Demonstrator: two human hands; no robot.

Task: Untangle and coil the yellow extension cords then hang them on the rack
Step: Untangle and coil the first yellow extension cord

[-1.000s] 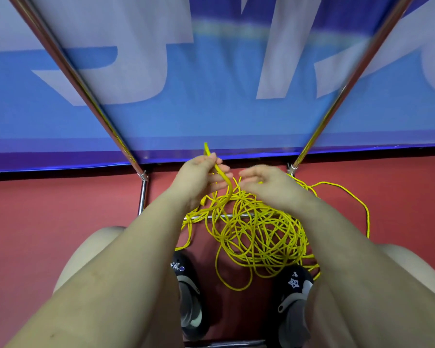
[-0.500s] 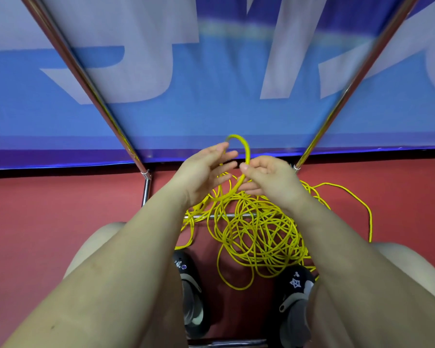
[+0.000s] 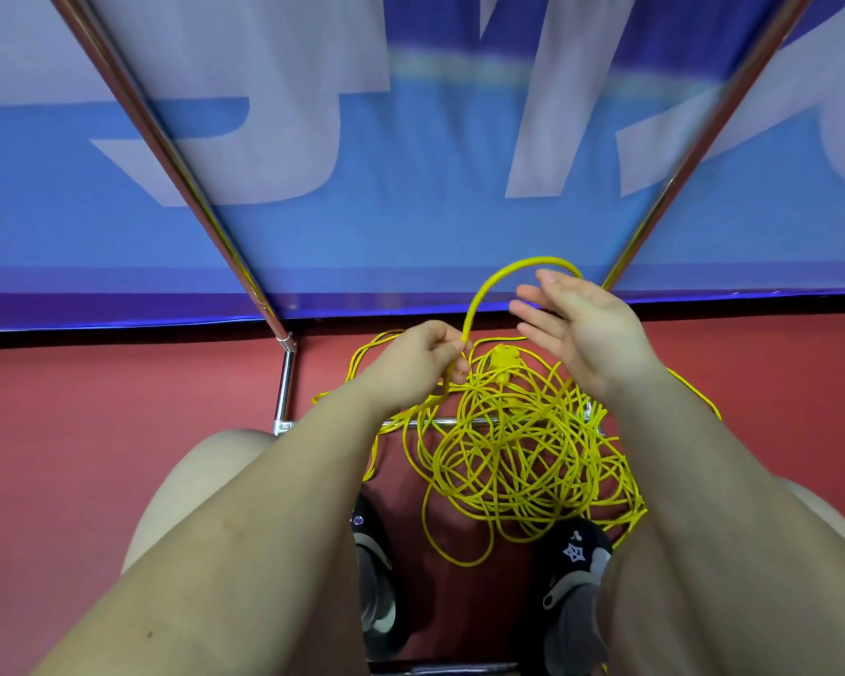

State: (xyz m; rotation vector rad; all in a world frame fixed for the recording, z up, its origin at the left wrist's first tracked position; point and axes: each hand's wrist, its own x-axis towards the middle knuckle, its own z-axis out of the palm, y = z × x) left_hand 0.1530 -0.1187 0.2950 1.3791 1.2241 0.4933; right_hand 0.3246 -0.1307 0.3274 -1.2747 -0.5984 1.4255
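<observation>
Red floor by the blue banner, and most of the yellow extension cords are one big tangle between the shoes. Left hand pinches a raised loop, right hand is spread flat with the loop passing behind its fingers. Barely started, no finished coil, nothing hung on the rack.

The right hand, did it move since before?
Yes. The right hand has lifted up and away from the yellow cord pile, toward the right rack pole. Its fingers are now spread, with the cord loop arching over to it.

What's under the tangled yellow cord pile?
Beneath the tangled yellow cord pile show red floor and a horizontal chrome rack bar; the bar's right stretch and the floor below the densest loops are covered.
</observation>
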